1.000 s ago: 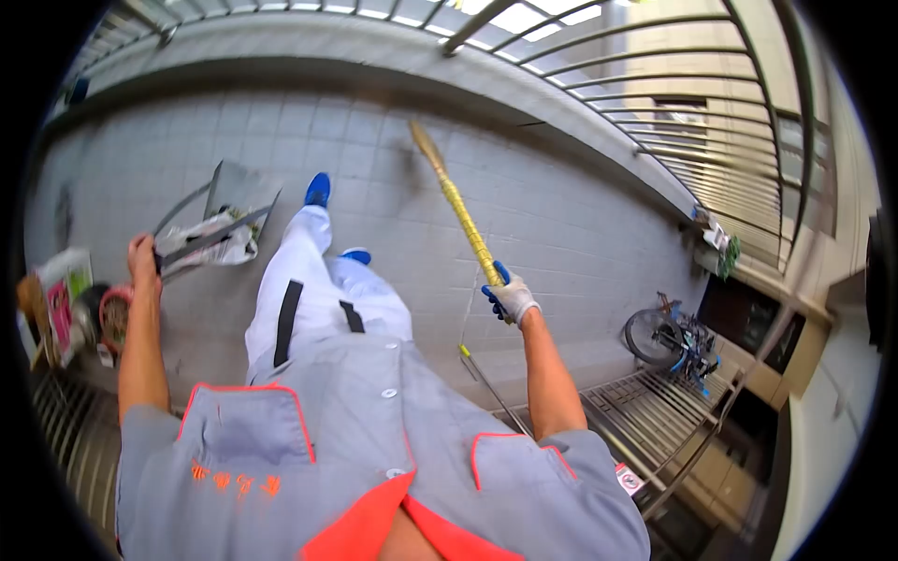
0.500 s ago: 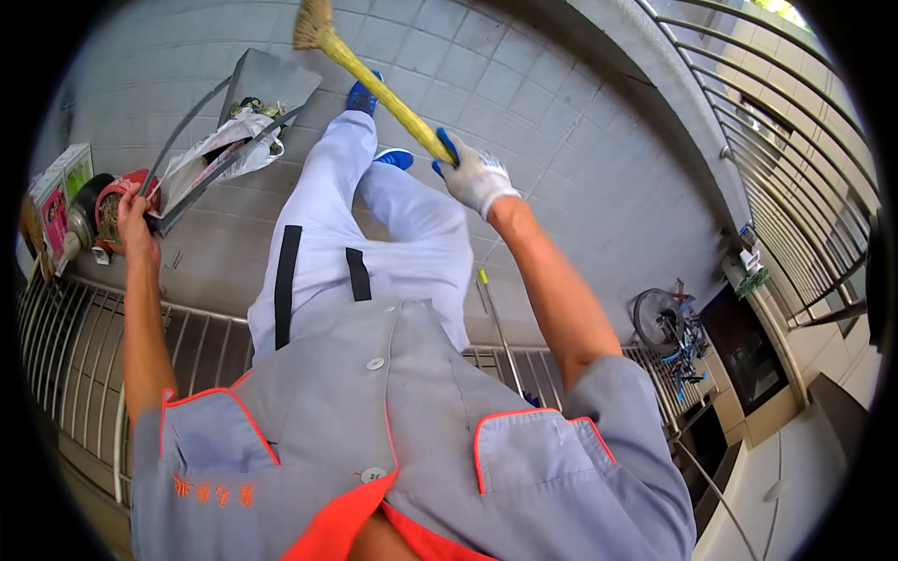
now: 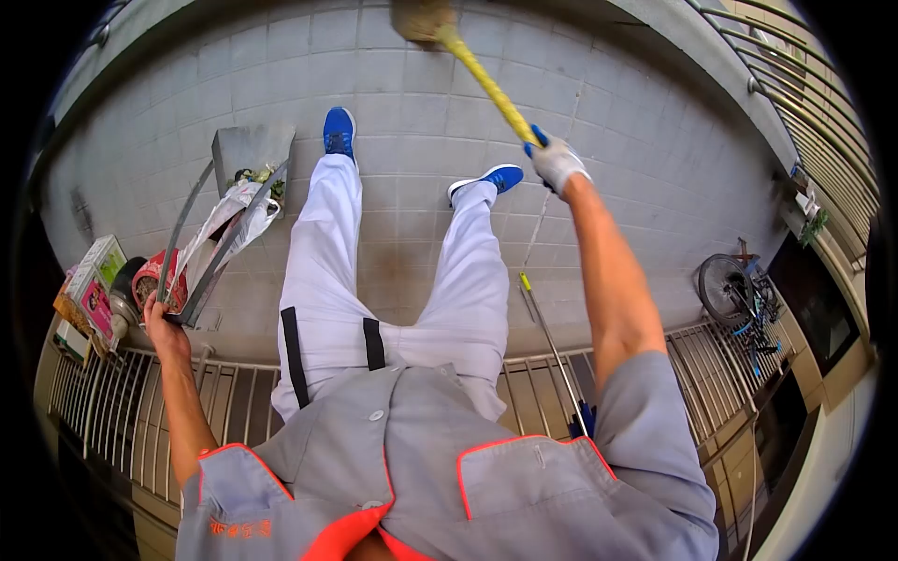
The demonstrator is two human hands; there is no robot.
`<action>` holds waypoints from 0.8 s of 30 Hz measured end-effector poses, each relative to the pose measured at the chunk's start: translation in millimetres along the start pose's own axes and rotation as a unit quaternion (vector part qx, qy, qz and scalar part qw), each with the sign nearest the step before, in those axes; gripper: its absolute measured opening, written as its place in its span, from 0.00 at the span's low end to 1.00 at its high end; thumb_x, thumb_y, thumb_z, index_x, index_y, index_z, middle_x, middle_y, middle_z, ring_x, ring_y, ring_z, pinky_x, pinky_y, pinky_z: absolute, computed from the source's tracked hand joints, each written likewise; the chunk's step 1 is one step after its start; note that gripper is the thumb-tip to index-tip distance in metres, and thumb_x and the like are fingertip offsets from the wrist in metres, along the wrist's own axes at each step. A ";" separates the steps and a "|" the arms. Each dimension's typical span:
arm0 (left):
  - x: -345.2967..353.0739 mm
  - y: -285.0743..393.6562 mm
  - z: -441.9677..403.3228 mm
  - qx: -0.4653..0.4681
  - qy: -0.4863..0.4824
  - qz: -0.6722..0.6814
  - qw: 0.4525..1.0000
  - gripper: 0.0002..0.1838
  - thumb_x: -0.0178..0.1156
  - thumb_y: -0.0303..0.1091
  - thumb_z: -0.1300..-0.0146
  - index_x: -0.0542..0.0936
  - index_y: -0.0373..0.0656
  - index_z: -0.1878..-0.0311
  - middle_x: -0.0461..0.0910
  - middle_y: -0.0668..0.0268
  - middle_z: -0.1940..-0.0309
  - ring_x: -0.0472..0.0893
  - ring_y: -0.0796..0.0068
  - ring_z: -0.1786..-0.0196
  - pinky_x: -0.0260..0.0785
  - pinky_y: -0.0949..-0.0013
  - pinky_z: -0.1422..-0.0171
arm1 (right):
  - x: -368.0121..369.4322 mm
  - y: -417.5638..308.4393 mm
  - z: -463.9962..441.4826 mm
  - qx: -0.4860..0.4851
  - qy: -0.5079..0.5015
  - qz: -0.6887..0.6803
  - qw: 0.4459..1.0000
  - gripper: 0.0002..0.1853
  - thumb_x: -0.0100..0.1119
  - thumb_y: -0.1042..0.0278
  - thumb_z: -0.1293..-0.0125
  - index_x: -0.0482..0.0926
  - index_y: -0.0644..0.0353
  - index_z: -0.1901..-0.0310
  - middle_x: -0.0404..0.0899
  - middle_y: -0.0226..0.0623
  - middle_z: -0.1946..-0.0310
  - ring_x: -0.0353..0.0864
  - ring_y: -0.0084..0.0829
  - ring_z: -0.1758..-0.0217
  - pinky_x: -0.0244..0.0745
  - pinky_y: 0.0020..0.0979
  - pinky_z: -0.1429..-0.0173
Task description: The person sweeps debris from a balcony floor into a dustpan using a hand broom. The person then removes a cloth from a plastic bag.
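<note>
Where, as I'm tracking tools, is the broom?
In the head view, the broom is at upper centre, above the right shoe, gripped by the gloved right hand.

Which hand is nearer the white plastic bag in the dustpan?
Left. The left hand holds the dustpan, close to the white plastic bag; the gloved right hand is far off to the bag's right, gripping the broom.

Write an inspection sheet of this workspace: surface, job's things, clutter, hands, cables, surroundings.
Surface: grey tiled floor, brownish patch.
Job's things: broom, head end blurred; dustpan containing a white plastic bag.
Clutter: box and red pot at left; pole with yellow-green end.
Hands: bare left hand grips the dustpan; gloved right hand grips the broom.
Cables: thin line at lower right, possibly a cord.
Surroundings: metal railing; bicycle at right.
</note>
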State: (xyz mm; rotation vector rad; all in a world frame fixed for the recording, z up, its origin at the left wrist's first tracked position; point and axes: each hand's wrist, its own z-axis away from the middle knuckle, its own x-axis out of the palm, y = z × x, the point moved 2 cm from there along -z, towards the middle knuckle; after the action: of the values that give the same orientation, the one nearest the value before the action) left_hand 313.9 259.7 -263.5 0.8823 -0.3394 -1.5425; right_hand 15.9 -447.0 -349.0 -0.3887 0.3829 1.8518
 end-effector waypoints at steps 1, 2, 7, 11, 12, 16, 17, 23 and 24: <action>9.7 4.9 5.7 -0.005 0.021 -0.006 1.000 0.18 0.53 0.23 0.36 0.74 0.39 0.43 0.77 0.69 0.62 0.76 0.77 0.61 0.72 0.70 0.51 | -7.8 37.6 3.4 0.027 0.023 -0.038 0.999 0.29 0.57 0.49 0.31 0.69 0.35 0.28 0.82 0.39 0.72 0.78 0.31 0.78 0.73 0.38 0.72; 16.2 5.6 7.6 -0.005 0.036 -0.005 0.999 0.18 0.52 0.23 0.38 0.75 0.39 0.44 0.77 0.70 0.63 0.76 0.77 0.63 0.72 0.71 0.53 | -18.8 67.8 11.5 0.062 0.031 -0.081 0.994 0.29 0.58 0.50 0.30 0.69 0.34 0.28 0.79 0.36 0.75 0.75 0.29 0.81 0.70 0.37 0.75; -11.0 -8.0 -27.7 -0.014 0.016 -0.034 0.999 0.22 0.50 0.30 0.44 0.74 0.45 0.43 0.83 0.61 0.50 0.83 0.64 0.54 0.79 0.53 0.56 | -53.1 193.8 19.5 0.162 0.080 -0.264 0.947 0.26 0.57 0.54 0.27 0.69 0.30 0.29 0.68 0.27 0.82 0.65 0.24 0.86 0.63 0.33 0.83; 12.8 25.6 14.2 -0.106 0.035 -0.085 0.990 0.22 0.50 0.33 0.42 0.75 0.45 0.43 0.83 0.60 0.47 0.83 0.58 0.51 0.78 0.44 0.48 | -71.0 234.8 57.6 0.150 0.118 -0.297 0.936 0.26 0.56 0.55 0.26 0.68 0.33 0.28 0.68 0.27 0.82 0.65 0.23 0.86 0.63 0.32 0.83; 13.5 23.3 15.4 -0.086 -0.001 -0.032 0.996 0.21 0.51 0.33 0.41 0.76 0.45 0.43 0.82 0.61 0.47 0.83 0.58 0.50 0.78 0.45 0.47 | -68.4 236.5 73.5 0.132 0.134 -0.302 0.934 0.26 0.56 0.55 0.26 0.68 0.33 0.28 0.68 0.27 0.82 0.65 0.23 0.86 0.63 0.32 0.83; 9.1 34.1 20.7 -0.033 -0.005 0.005 0.999 0.22 0.48 0.25 0.42 0.73 0.41 0.42 0.81 0.56 0.55 0.83 0.56 0.53 0.80 0.47 0.48 | -38.9 196.8 160.2 0.102 0.143 -0.248 0.953 0.27 0.59 0.59 0.28 0.70 0.38 0.28 0.77 0.34 0.77 0.74 0.27 0.80 0.72 0.34 0.75; -10.0 28.6 8.6 -0.031 -0.025 0.005 0.999 0.23 0.49 0.24 0.43 0.72 0.41 0.42 0.81 0.58 0.57 0.83 0.59 0.56 0.80 0.50 0.49 | -16.9 198.7 168.8 0.049 0.159 -0.207 0.964 0.27 0.58 0.58 0.28 0.70 0.40 0.28 0.81 0.42 0.71 0.79 0.35 0.74 0.75 0.38 0.68; 3.4 53.4 67.1 0.021 -0.019 -0.018 0.999 0.23 0.50 0.20 0.44 0.71 0.38 0.42 0.76 0.64 0.67 0.75 0.74 0.70 0.73 0.69 0.62 | 94.1 119.3 188.5 -0.107 0.050 -0.007 0.993 0.30 0.51 0.50 0.28 0.62 0.35 0.26 0.82 0.57 0.52 0.82 0.59 0.51 0.75 0.55 0.47; 3.5 54.1 74.3 0.022 -0.036 -0.022 0.999 0.22 0.50 0.21 0.43 0.71 0.37 0.42 0.76 0.65 0.68 0.75 0.74 0.71 0.72 0.70 0.62 | 108.2 92.9 187.4 -0.124 0.006 0.030 0.992 0.28 0.47 0.50 0.26 0.62 0.35 0.26 0.82 0.55 0.50 0.83 0.55 0.49 0.75 0.54 0.44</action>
State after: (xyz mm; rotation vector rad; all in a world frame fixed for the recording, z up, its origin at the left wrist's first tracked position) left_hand 301.0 225.5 -179.1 0.8747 -0.4086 -1.6154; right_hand -118.8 -300.0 -223.8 -0.5620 0.1734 1.9620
